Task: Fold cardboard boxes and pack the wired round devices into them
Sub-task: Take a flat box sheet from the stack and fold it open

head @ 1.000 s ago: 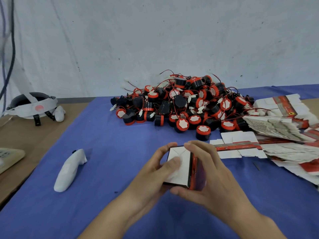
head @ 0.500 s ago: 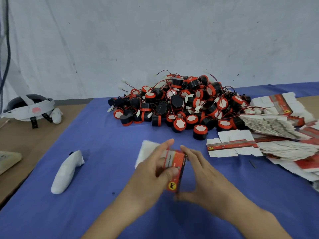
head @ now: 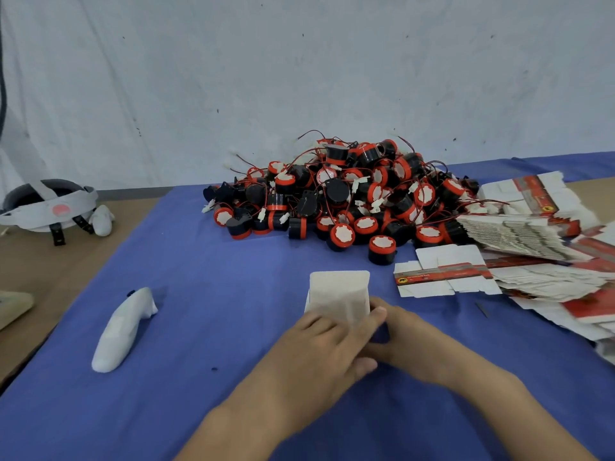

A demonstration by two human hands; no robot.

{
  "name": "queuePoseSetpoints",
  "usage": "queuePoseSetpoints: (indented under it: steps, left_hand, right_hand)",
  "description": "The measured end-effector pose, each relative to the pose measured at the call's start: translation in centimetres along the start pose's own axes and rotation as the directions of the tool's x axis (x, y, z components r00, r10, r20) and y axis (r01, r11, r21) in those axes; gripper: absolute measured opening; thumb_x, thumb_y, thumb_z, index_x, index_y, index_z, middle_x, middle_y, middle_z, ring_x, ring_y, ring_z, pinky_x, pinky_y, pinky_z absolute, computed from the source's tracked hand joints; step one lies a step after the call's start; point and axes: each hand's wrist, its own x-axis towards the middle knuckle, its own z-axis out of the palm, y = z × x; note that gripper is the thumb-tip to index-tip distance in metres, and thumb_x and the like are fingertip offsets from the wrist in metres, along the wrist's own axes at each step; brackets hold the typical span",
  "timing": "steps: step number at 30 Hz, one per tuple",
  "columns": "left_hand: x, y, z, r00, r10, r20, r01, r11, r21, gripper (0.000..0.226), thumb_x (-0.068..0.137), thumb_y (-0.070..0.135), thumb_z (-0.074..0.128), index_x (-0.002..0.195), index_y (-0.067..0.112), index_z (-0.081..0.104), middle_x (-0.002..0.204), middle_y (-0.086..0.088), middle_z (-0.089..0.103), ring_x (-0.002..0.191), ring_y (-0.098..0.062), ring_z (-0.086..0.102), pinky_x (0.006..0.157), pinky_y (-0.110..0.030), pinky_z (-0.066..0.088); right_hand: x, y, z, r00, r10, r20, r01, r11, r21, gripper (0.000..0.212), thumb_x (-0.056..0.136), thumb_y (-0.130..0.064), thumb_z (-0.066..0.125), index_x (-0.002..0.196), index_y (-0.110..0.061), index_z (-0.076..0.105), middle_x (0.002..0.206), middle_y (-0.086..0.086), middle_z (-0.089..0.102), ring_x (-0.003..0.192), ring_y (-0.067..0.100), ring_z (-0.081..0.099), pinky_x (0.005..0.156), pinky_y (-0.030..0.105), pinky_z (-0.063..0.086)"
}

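The half-folded box (head: 337, 294) stands on the blue tabletop (head: 233, 311), near and central, its white flap up, apart from the heap of round devices (head: 349, 201) farther back. The left hand (head: 319, 344) curls round its near side. The right hand (head: 409, 337) crowds in from the right, but its grip is hidden. I'd keep the walls square and crease the flap sharply before tucking.
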Motion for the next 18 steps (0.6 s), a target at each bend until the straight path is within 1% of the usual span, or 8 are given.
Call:
queuePoseSetpoints:
  steps: [2,4,5,8,11,13,16,18]
  left_hand:
    - [0.5,0.1,-0.7,0.992,-0.057,-0.117,0.041,0.989,-0.142,0.041,0.101,0.034,0.043,0.14,0.022,0.045,0.107,0.01,0.069,0.097,-0.012,0.059,0.091,-0.026,0.042]
    - [0.4,-0.1,-1.4,0.951,-0.193,-0.243,0.138,0.965,-0.224,0.034,0.103,0.037,0.038,0.134,0.028,0.048,0.109,0.014,0.066,0.1,-0.007,0.053,0.09,-0.023,0.04]
    - [0.3,-0.4,-1.8,0.913,-0.313,-0.261,0.233,0.927,-0.295,0.035,0.103,0.045,0.032,0.134,0.036,0.047,0.111,0.019,0.063,0.102,-0.004,0.052,0.089,-0.02,0.04]
    - [-0.3,-2.3,-2.3,0.746,-0.65,-0.146,0.514,0.701,-0.495,0.041,0.096,0.064,0.016,0.13,0.054,0.037,0.11,0.03,0.058,0.106,0.001,0.054,0.087,-0.018,0.041]
    - [-0.8,-4.5,-1.6,0.618,-0.786,0.01,0.701,0.546,-0.459,0.059,0.092,0.066,0.014,0.141,0.042,0.035,0.099,0.02,0.064,0.096,-0.004,0.059,0.083,-0.032,0.047]
    - [-1.3,-5.6,-0.8,0.577,-0.806,0.128,0.796,0.521,-0.309,0.051,0.099,0.054,0.02,0.144,0.035,0.031,0.097,0.011,0.065,0.09,-0.016,0.061,0.083,-0.042,0.051]
    - [-1.9,-6.3,0.4,0.566,-0.794,0.222,0.823,0.56,-0.098,0.045,0.104,0.041,0.03,0.147,0.029,0.029,0.105,0.008,0.066,0.095,-0.02,0.062,0.084,-0.041,0.052]
    - [-2.0,-7.1,1.3,0.577,-0.791,0.205,0.814,0.576,-0.069,0.044,0.104,0.039,0.033,0.146,0.028,0.033,0.117,0.01,0.064,0.102,-0.017,0.062,0.083,-0.038,0.052]
  right_hand:
    - [0.2,0.3,-0.2,1.0,0.009,0.022,-0.009,1.0,0.0,0.043,0.08,-0.044,0.075,0.113,-0.055,0.05,0.114,-0.031,0.061,0.109,-0.009,0.056,0.093,0.023,0.048]
    - [0.3,0.7,-0.7,0.995,0.04,0.092,-0.04,0.999,0.004,0.065,0.075,-0.046,0.081,0.117,-0.073,0.039,0.116,-0.042,0.055,0.112,-0.018,0.049,0.09,0.009,0.042]
    - [0.1,1.0,-1.1,0.991,0.065,0.12,-0.068,0.997,0.019,0.082,0.071,-0.05,0.084,0.128,-0.074,0.03,0.123,-0.043,0.051,0.118,-0.018,0.046,0.095,0.008,0.04]
    - [-0.5,1.5,-3.3,0.984,0.161,0.081,-0.169,0.98,0.101,0.119,0.053,-0.067,0.083,0.154,-0.043,0.024,0.131,-0.032,0.049,0.125,-0.007,0.047,0.102,0.017,0.04]
    - [-0.1,1.0,-5.4,0.979,0.143,-0.149,-0.114,0.976,0.187,0.091,0.06,-0.069,0.069,0.142,-0.045,0.04,0.123,-0.026,0.06,0.109,-0.01,0.059,0.084,0.01,0.045]
    - [1.3,0.8,-6.0,0.929,0.137,-0.345,-0.079,0.981,0.175,0.065,0.078,-0.063,0.062,0.137,-0.044,0.045,0.117,-0.024,0.062,0.101,-0.01,0.062,0.075,0.008,0.045]
    - [4.7,1.9,-6.2,0.849,0.122,-0.514,-0.127,0.992,0.026,0.055,0.097,-0.043,0.061,0.147,-0.029,0.042,0.135,-0.005,0.056,0.122,0.014,0.055,0.094,0.027,0.045]
    - [7.3,2.5,-6.1,0.828,0.112,-0.549,-0.172,0.984,-0.057,0.056,0.099,-0.041,0.059,0.149,-0.026,0.039,0.146,0.005,0.046,0.126,0.023,0.05,0.094,0.032,0.041]
